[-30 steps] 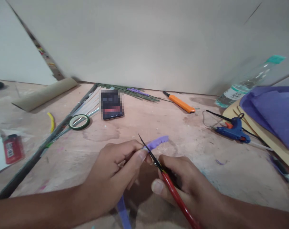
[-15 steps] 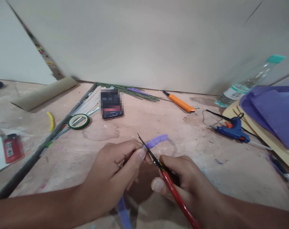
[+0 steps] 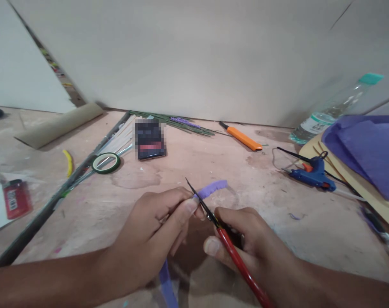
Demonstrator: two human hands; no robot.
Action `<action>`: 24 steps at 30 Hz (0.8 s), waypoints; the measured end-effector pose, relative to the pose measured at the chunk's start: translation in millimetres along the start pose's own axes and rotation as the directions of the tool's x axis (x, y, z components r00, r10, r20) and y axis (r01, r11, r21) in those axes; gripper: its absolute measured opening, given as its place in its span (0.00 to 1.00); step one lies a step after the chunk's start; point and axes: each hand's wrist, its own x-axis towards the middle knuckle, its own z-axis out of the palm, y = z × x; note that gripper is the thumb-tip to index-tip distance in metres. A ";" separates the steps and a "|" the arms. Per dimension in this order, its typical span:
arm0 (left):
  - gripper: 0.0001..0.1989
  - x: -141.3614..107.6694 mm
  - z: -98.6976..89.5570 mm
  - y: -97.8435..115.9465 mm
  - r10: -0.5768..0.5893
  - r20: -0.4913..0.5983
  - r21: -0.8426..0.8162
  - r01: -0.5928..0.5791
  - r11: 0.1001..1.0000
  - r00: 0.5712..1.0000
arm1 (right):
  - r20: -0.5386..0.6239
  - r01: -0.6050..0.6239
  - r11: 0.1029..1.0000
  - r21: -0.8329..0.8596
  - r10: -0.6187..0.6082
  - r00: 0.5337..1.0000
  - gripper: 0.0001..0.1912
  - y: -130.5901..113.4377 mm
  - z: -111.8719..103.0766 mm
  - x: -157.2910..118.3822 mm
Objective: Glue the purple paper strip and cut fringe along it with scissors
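My left hand (image 3: pixel 164 220) pinches a narrow purple paper strip (image 3: pixel 215 187) between thumb and fingers. The strip's far end sticks out to the right, its lower edge snipped into a fringe. Its long tail hangs below my left palm, toward the bottom of the view. My right hand (image 3: pixel 245 241) is closed around red-handled scissors (image 3: pixel 234 252). Their dark blades lie across the strip just beside my left thumb tip, pointing up and left. Part of the handle is hidden behind my right fingers.
Behind my hands lie a phone (image 3: pixel 151 141), a green tape roll (image 3: pixel 106 163), green stems (image 3: pixel 194 126) and an orange cutter (image 3: pixel 244 137). To the right are a blue glue gun (image 3: pixel 313 174), a water bottle (image 3: pixel 322 119) and purple sheets (image 3: pixel 370 145). A cardboard tube (image 3: pixel 61 125) and red bottle (image 3: pixel 17 199) lie left.
Almost nothing differs. The fringed end and the hanging tail of the purple strip have shifted very slightly; both hands hold nearly the same place.
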 end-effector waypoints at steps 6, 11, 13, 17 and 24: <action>0.25 -0.7 -0.4 -2.4 -0.015 0.003 -0.034 0.015 0.999 1.000 | -0.029 0.015 1.000 -0.009 -0.016 0.999 0.24 -0.4 0.1 -0.5; 0.24 -3.5 -0.3 -3.5 0.005 0.009 -0.047 -0.005 0.999 1.000 | -0.004 -0.011 1.000 -0.016 0.011 1.000 0.22 -2.7 -1.1 -2.2; 0.23 -3.9 0.0 -3.9 0.006 0.016 -0.053 -0.006 0.999 1.000 | -0.005 -0.007 1.000 -0.025 0.007 1.000 0.22 -3.2 -1.5 -2.2; 0.24 -2.7 -0.2 -5.5 0.008 0.032 -0.049 -0.006 0.999 0.999 | 0.032 0.025 0.998 0.050 -0.026 0.999 0.24 -2.3 -0.5 -1.6; 0.24 -5.3 -0.8 -8.3 0.020 0.043 -0.100 -0.016 0.995 0.999 | 0.038 0.017 0.998 0.055 -0.019 0.999 0.33 -0.8 0.4 -0.7</action>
